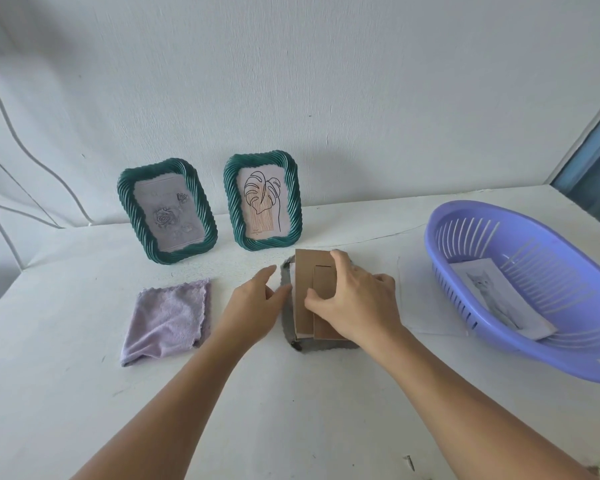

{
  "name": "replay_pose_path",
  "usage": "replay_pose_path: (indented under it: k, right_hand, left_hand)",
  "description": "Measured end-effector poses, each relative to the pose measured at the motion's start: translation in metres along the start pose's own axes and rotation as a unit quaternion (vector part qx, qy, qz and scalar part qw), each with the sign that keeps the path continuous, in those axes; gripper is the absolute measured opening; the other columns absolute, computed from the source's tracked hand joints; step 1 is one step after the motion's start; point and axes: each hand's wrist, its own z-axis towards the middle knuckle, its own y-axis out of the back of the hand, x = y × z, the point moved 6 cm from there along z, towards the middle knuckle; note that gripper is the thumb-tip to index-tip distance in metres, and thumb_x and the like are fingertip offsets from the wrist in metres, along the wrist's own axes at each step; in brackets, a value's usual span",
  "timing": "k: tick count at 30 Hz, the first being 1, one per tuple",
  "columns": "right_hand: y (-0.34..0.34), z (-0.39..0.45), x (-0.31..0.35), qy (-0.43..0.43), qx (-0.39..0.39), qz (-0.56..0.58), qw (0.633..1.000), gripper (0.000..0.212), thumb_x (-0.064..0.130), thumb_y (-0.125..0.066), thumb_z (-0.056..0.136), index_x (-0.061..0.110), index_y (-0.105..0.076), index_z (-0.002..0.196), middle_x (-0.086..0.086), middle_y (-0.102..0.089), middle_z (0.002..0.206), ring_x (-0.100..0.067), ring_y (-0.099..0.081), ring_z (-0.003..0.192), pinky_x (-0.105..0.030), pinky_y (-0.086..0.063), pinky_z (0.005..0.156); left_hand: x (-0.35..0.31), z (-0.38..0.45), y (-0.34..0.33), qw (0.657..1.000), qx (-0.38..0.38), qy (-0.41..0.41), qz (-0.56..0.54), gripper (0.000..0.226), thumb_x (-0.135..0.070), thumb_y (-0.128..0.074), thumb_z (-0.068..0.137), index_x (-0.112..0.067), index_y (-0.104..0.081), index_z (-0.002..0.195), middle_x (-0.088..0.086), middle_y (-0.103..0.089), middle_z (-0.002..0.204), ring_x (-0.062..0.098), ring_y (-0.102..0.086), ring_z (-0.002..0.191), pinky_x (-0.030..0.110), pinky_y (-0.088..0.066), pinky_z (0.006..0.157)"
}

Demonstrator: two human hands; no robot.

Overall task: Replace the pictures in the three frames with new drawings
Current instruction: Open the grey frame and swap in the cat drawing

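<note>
White wall rises behind the tabletop [84, 341], where two green frames [167, 211] [262, 202] lean upright, out of the way. A third frame [286, 299] lies face down so its cardboard back [303, 289] can be worked; the right hand [354, 303] pinches that back, the left hand [257, 303] steadies the rim, fingers relaxed. One lilac cloth [168, 318] waits; one basket [534, 358] holds one cat drawing [496, 292].
</note>
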Motion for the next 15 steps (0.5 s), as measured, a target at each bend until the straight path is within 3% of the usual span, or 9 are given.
replay_pose_path:
  k: [3,6,9,11,13,15]
  right_hand:
    - [0.006,-0.001,0.000,-0.003,-0.002,0.009,1.000,0.073,0.068,-0.045,0.081,0.028,-0.034,0.141,0.009,-0.066,0.095,-0.021,-0.064,0.089,-0.046,-0.041,0.096]
    - [0.012,0.000,0.002,0.000,-0.002,0.012,1.000,0.073,0.070,-0.043,0.082,0.027,-0.032,0.139,0.008,-0.067,0.092,-0.022,-0.064,0.090,-0.045,-0.041,0.096]
    - [0.017,0.001,0.007,0.006,-0.006,0.021,1.000,0.074,0.075,-0.042,0.081,0.028,-0.032,0.138,0.009,-0.069,0.098,-0.022,-0.065,0.096,-0.046,-0.041,0.096]
    - [0.019,0.002,0.008,0.006,-0.009,0.034,0.999,0.075,0.076,-0.043,0.080,0.030,-0.031,0.138,0.010,-0.069,0.100,-0.021,-0.065,0.099,-0.045,-0.039,0.098]
    - [0.018,0.005,0.008,0.005,-0.005,0.056,0.998,0.074,0.076,-0.042,0.084,0.032,-0.030,0.141,0.009,-0.068,0.105,-0.020,-0.063,0.104,-0.045,-0.037,0.102]
    - [0.016,0.010,0.005,-0.005,0.000,0.081,0.997,0.072,0.073,-0.039,0.090,0.034,-0.028,0.149,0.003,-0.061,0.119,-0.022,-0.057,0.117,-0.048,-0.033,0.107]
  left_hand:
    - [-0.009,-0.005,0.005,0.999,-0.021,-0.025,-0.024,0.060,-0.051,-0.049,0.102,-0.034,-0.030,0.156,-0.011,-0.058,0.096,0.012,-0.054,0.098,0.029,-0.037,0.085]
    - [-0.016,-0.008,0.002,0.994,0.018,-0.008,-0.105,0.060,-0.052,-0.049,0.101,-0.045,-0.025,0.156,-0.004,-0.067,0.100,0.008,-0.061,0.096,0.021,-0.042,0.077]
    - [-0.026,-0.009,0.000,0.979,0.047,0.004,-0.197,0.061,-0.043,-0.056,0.102,-0.045,-0.027,0.155,0.010,-0.070,0.095,0.010,-0.067,0.087,0.011,-0.044,0.069]
    - [-0.035,-0.010,0.001,0.971,0.056,-0.016,-0.233,0.060,-0.029,-0.059,0.102,-0.043,-0.031,0.154,0.003,-0.074,0.088,0.002,-0.067,0.079,0.006,-0.045,0.067]
    - [-0.037,-0.010,0.002,0.962,0.050,-0.027,-0.265,0.058,-0.018,-0.060,0.102,-0.043,-0.037,0.150,-0.004,-0.077,0.089,-0.001,-0.069,0.082,0.005,-0.048,0.071]
    - [-0.031,-0.007,0.008,0.951,0.036,-0.016,-0.306,0.057,-0.015,-0.062,0.101,-0.037,-0.042,0.150,-0.005,-0.076,0.088,0.002,-0.071,0.088,0.015,-0.054,0.085]
